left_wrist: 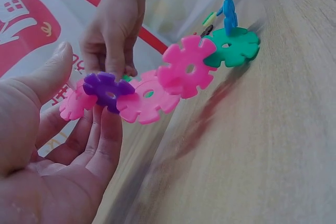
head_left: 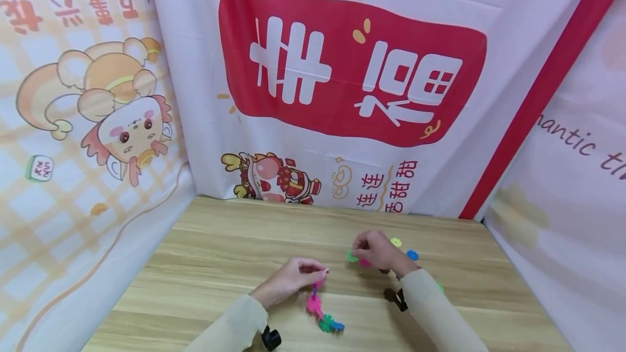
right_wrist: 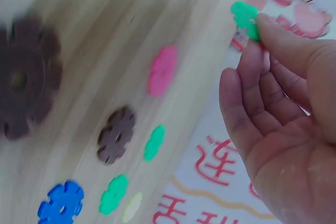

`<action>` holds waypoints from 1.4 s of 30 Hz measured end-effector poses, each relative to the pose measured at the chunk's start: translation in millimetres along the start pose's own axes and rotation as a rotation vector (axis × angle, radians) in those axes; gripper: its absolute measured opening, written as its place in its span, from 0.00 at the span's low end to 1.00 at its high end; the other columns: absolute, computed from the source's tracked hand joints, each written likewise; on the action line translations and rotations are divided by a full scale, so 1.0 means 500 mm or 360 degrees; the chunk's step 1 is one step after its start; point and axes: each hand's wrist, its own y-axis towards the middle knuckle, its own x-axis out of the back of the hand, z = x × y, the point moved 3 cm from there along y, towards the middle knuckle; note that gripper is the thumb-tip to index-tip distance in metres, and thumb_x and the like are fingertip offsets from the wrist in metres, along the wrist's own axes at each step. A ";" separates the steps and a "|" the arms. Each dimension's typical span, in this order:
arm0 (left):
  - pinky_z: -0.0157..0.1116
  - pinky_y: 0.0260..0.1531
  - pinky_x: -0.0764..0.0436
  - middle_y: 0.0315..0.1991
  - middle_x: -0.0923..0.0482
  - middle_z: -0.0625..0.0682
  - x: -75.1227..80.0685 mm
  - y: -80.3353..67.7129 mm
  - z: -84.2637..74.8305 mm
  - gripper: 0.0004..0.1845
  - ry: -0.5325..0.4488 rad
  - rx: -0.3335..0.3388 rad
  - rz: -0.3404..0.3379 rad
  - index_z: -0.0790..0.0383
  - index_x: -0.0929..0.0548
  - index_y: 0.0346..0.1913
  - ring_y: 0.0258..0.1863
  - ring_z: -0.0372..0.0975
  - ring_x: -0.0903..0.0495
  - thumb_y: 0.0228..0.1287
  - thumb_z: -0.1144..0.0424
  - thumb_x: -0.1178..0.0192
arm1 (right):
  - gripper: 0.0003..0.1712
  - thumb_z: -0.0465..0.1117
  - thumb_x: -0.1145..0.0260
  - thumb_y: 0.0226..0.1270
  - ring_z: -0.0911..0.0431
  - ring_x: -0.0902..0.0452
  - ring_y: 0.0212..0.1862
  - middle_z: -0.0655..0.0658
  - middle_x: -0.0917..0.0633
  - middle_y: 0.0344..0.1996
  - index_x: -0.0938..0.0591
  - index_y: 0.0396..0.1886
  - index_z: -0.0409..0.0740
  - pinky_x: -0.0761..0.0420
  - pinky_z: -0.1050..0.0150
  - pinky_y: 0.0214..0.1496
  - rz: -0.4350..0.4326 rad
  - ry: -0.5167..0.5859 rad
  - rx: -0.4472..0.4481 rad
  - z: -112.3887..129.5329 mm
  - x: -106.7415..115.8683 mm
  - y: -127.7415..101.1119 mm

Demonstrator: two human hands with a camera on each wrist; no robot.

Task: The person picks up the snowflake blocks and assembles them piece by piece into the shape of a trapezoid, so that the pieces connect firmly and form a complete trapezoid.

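My left hand [head_left: 288, 280] pinches one end of a chain of interlocked plastic snowflake discs. In the left wrist view the chain runs from a pink disc at the fingers through a purple disc [left_wrist: 109, 93] and two more pink discs [left_wrist: 189, 67] to a green disc [left_wrist: 236, 46] with a blue disc [left_wrist: 229, 15] standing in it. The far end hangs close over the table. Farther back and to the right, my right hand [head_left: 379, 247] holds a single green snowflake disc [right_wrist: 244, 18] between thumb and index finger, the other fingers loosely curled.
Loose discs lie on the wooden table [head_left: 205, 265] about the right hand: pink [right_wrist: 163, 71], brown [right_wrist: 116, 135], two green [right_wrist: 113, 194], pale yellow [right_wrist: 133, 206] and blue [right_wrist: 61, 204]. Another brown disc [right_wrist: 42, 72] lies nearer that wrist. Printed cloths [head_left: 352, 178] hang at the back and sides.
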 end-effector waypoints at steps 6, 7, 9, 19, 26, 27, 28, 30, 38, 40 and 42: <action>0.35 0.50 0.15 0.51 0.12 0.56 0.002 0.003 -0.001 0.21 -0.0026 0.0004 0.0002 0.64 0.13 0.59 0.46 0.39 0.15 0.70 0.54 0.29 | 0.05 0.44 0.29 0.75 0.60 0.21 0.31 0.44 0.11 0.32 0.11 0.36 0.50 0.19 0.68 0.31 -0.0006 0.0212 0.0026 0.054 -0.007 -0.026; 0.35 0.51 0.15 0.52 0.12 0.56 0.002 0.003 -0.002 0.21 -0.0028 0.0002 0.0003 0.64 0.13 0.58 0.46 0.39 0.15 0.70 0.55 0.29 | 0.05 0.44 0.29 0.75 0.60 0.21 0.31 0.43 0.11 0.32 0.12 0.37 0.49 0.19 0.69 0.31 -0.0009 0.0237 0.0037 0.060 -0.010 -0.029; 0.35 0.51 0.14 0.53 0.12 0.59 0.002 0.003 -0.003 0.20 -0.0043 0.0001 0.0006 0.65 0.14 0.59 0.46 0.39 0.14 0.71 0.56 0.30 | 0.06 0.44 0.30 0.75 0.57 0.20 0.32 0.40 0.11 0.33 0.12 0.37 0.48 0.18 0.69 0.32 -0.0010 0.0298 0.0053 0.070 -0.016 -0.035; 0.35 0.53 0.15 0.56 0.14 0.63 0.001 -0.006 -0.007 0.18 -0.0058 0.0014 0.0009 0.62 0.13 0.58 0.48 0.40 0.14 0.71 0.57 0.29 | 0.06 0.47 0.31 0.76 0.57 0.19 0.34 0.48 0.12 0.33 0.12 0.39 0.52 0.15 0.67 0.35 0.0045 0.0373 0.0087 0.092 -0.040 -0.049; 0.36 0.55 0.15 0.53 0.13 0.55 0.003 -0.009 -0.009 0.18 -0.0008 0.0035 0.0000 0.58 0.13 0.58 0.49 0.40 0.15 0.71 0.53 0.29 | 0.06 0.46 0.31 0.76 0.62 0.21 0.31 0.50 0.12 0.32 0.11 0.40 0.51 0.16 0.68 0.34 0.0052 0.0358 0.0157 0.104 -0.045 -0.046; 0.37 0.55 0.15 0.52 0.13 0.53 0.004 -0.009 -0.009 0.19 0.0003 0.0035 0.0001 0.58 0.13 0.58 0.49 0.40 0.15 0.70 0.53 0.29 | 0.06 0.46 0.30 0.76 0.62 0.21 0.31 0.51 0.12 0.32 0.11 0.39 0.52 0.16 0.68 0.34 0.0054 0.0353 0.0165 0.106 -0.045 -0.046; 0.37 0.56 0.14 0.52 0.12 0.53 0.003 -0.009 -0.010 0.19 0.0013 0.0029 0.0004 0.58 0.13 0.58 0.50 0.40 0.15 0.71 0.53 0.29 | 0.06 0.46 0.30 0.75 0.62 0.21 0.31 0.51 0.12 0.32 0.11 0.39 0.51 0.16 0.68 0.34 0.0058 0.0353 0.0179 0.110 -0.044 -0.045; 0.37 0.55 0.14 0.52 0.12 0.53 0.003 -0.009 -0.012 0.19 0.0036 0.0016 0.0009 0.58 0.13 0.58 0.50 0.40 0.15 0.70 0.53 0.29 | 0.05 0.46 0.29 0.75 0.62 0.21 0.31 0.51 0.12 0.31 0.11 0.38 0.52 0.17 0.68 0.34 0.0073 0.0332 0.0197 0.116 -0.043 -0.044; 0.30 0.44 0.14 0.44 0.09 0.56 -0.007 -0.006 -0.018 0.15 0.0097 -0.0073 -0.0040 0.64 0.11 0.53 0.40 0.37 0.13 0.70 0.59 0.29 | 0.04 0.43 0.28 0.73 0.63 0.22 0.30 0.53 0.12 0.29 0.10 0.35 0.52 0.19 0.69 0.31 0.0061 0.0286 0.0238 0.127 -0.043 -0.035; 0.29 0.42 0.14 0.43 0.09 0.59 -0.011 -0.008 -0.021 0.13 0.0107 -0.0102 -0.0045 0.65 0.10 0.52 0.39 0.36 0.14 0.70 0.61 0.29 | 0.04 0.42 0.27 0.73 0.63 0.21 0.30 0.54 0.11 0.29 0.10 0.34 0.52 0.18 0.68 0.32 0.0052 0.0279 0.0225 0.127 -0.045 -0.034; 0.28 0.40 0.15 0.43 0.09 0.63 -0.015 -0.009 -0.022 0.12 0.0129 -0.0133 -0.0043 0.66 0.10 0.51 0.37 0.35 0.14 0.71 0.63 0.30 | 0.04 0.42 0.27 0.72 0.62 0.20 0.30 0.55 0.11 0.29 0.10 0.34 0.53 0.17 0.68 0.32 0.0047 0.0270 0.0219 0.129 -0.047 -0.034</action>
